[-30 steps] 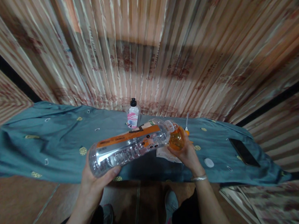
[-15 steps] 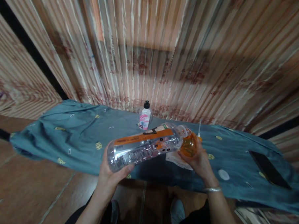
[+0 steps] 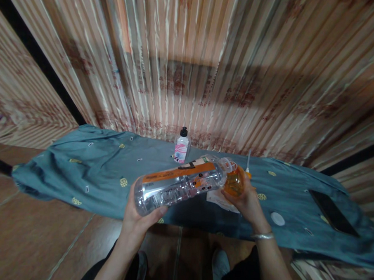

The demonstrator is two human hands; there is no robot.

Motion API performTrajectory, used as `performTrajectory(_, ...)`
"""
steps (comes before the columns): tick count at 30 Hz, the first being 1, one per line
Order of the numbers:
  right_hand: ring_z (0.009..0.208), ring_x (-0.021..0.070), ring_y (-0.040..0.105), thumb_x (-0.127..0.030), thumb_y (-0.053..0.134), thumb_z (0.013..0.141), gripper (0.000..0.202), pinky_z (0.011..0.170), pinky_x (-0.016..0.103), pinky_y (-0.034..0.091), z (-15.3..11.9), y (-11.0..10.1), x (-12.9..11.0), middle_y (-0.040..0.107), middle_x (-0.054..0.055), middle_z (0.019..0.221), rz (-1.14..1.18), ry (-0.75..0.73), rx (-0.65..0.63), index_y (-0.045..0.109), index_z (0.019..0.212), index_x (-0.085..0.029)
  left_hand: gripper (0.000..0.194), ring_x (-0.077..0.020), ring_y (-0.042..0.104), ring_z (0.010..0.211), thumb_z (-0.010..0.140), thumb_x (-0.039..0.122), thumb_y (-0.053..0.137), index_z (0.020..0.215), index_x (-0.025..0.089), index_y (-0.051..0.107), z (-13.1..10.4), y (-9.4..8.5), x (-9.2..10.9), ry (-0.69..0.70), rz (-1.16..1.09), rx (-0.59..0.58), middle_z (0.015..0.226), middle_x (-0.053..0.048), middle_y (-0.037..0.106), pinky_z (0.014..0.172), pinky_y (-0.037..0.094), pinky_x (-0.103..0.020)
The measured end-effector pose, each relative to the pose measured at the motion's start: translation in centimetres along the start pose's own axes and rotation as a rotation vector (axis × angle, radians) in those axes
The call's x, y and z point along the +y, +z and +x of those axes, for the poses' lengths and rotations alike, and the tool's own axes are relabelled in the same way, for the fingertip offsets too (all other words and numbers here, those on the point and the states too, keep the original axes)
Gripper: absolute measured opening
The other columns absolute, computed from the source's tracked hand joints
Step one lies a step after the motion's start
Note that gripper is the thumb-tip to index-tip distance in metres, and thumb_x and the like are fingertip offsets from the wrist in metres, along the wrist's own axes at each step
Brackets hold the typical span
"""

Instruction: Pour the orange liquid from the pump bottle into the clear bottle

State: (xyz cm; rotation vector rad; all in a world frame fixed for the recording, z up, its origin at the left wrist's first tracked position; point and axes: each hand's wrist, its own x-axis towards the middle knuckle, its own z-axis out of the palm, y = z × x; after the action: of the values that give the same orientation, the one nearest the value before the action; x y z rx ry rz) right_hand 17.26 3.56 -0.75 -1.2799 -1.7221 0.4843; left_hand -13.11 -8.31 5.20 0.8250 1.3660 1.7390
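**Q:** Clear plastic with an orange label: what is it, and how is it held?

**A:** It is a large bottle [image 3: 180,185], lying almost level above the near edge of the table. The left hand [image 3: 138,220] grasps its base end, thumb along the underside and fingers wrapped behind. The neck points right and a little up.

**Q:** And the right hand?

**A:** The right hand [image 3: 248,200] grasps a small orange bottle [image 3: 234,182], its fingers curled round the lower part. A bracelet [image 3: 262,235] sits on that wrist. The neck of the large bottle meets the top of the orange one; whether the two openings touch cannot be told.

**Q:** What lies beneath the hands?

**A:** A blue-green cloth [image 3: 89,173] with small yellow motifs covers the table. A pale sheet of paper [image 3: 217,197] lies on it just under the orange bottle.

**Q:** What else stands on the cloth?

**A:** A small bottle with a pink label [image 3: 181,147] and a black cap stands upright at the far edge, behind the large bottle. A thin white nozzle [image 3: 248,164] rises behind the right hand. A white round lid [image 3: 277,218] lies to the right, and a dark phone [image 3: 332,212] lies farther right, well apart from the hands.

**Q:** The background?

**A:** A striped curtain [image 3: 208,75] hangs behind the table.
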Motion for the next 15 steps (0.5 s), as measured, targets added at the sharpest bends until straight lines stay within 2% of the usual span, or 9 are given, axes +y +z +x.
performTrajectory(7,0.13,0.0341,0.067,-0.041,0.085,0.077,0.092,0.115,0.058,0.051,-0.02,0.11,-0.01,0.066,0.014,0.143,0.014,-0.04,0.01,0.04,0.156,-0.026,0.094,-0.0336,0.07,0.104,0.052,0.043,0.097,0.133,0.019,0.058,0.12,-0.21,-0.13,-0.004,0.034,0.003,0.109,-0.009,0.071,0.087,0.058,-0.044)
performTrajectory(15,0.132,0.0373,0.066,-0.047,0.087,0.075,0.096,0.115,0.064,0.049,-0.24,0.0,0.46,0.066,0.015,0.144,-0.006,-0.028,0.023,0.04,0.156,-0.026,0.097,-0.0349,0.069,0.109,0.052,0.045,0.097,0.136,0.02,0.056,0.01,-0.12,-0.09,-0.001,0.022,-0.004,0.11,-0.009,0.072,0.093,0.057,-0.046)
